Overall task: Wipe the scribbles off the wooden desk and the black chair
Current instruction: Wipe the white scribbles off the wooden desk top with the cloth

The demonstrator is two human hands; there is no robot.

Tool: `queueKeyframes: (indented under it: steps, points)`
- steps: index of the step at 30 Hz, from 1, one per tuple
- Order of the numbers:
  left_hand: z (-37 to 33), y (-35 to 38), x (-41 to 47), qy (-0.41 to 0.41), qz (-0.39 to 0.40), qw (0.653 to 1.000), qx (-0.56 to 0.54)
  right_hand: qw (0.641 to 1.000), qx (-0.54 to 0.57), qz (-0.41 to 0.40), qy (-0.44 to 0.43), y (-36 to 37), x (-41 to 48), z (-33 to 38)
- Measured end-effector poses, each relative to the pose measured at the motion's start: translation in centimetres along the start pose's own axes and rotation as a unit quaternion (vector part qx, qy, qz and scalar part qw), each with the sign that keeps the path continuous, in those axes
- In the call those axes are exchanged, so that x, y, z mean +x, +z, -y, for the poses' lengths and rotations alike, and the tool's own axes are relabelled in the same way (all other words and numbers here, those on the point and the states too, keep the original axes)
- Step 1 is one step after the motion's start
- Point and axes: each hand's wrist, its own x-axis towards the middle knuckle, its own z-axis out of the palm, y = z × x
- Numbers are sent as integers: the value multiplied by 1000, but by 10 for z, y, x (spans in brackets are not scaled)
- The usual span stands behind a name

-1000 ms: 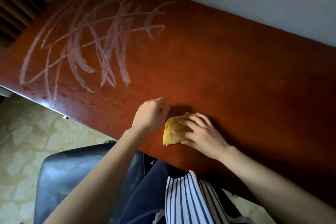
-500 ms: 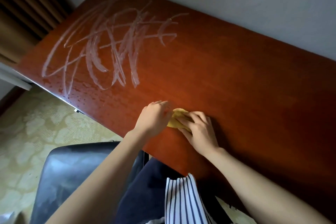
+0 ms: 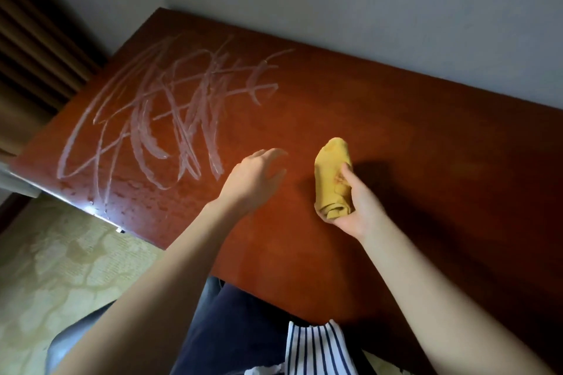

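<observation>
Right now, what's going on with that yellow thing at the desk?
A person is getting ready to clean. Their right hand grips a folded yellow cloth over the wooden desk, and the left hand hovers open beside it, holding nothing. The white scribbles on the desk's left part are not wiped yet.

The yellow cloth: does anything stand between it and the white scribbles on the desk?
Only the person's own left hand, open over the desk between the cloth in the right hand and the scribbles. Nothing else visible.
</observation>
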Motion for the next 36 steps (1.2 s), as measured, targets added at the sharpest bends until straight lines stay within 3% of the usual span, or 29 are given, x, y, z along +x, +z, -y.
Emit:
queueKeyframes:
  steps: [5, 9, 14, 20, 23, 28, 32, 36]
  points:
    - [7, -8, 42, 60, 85, 994, 45, 994, 107, 7, -33, 8, 13, 10]
    - [39, -24, 75, 117, 136, 979, 92, 979, 76, -128, -138, 47, 30, 5]
    - [89, -53, 98, 187, 174, 955, 152, 897, -23, -308, -317, 116, 58, -17]
    - [138, -86, 119, 264, 231, 917, 188, 784, -183, -430, -409, 170, 83, -54]
    - [152, -94, 127, 280, 254, 906, 191, 730, -268, -443, -446, 177, 91, -71]
    - [163, -94, 141, 292, 283, 885, 228, 586, -484, -424, -492, 157, 97, -107]
    - [164, -89, 146, 306, 300, 860, 279, 534, -559, -379, -509, 151, 88, -141]
    - [163, -82, 149, 297, 310, 847, 314, 482, -633, -244, -555, 147, 76, -181]
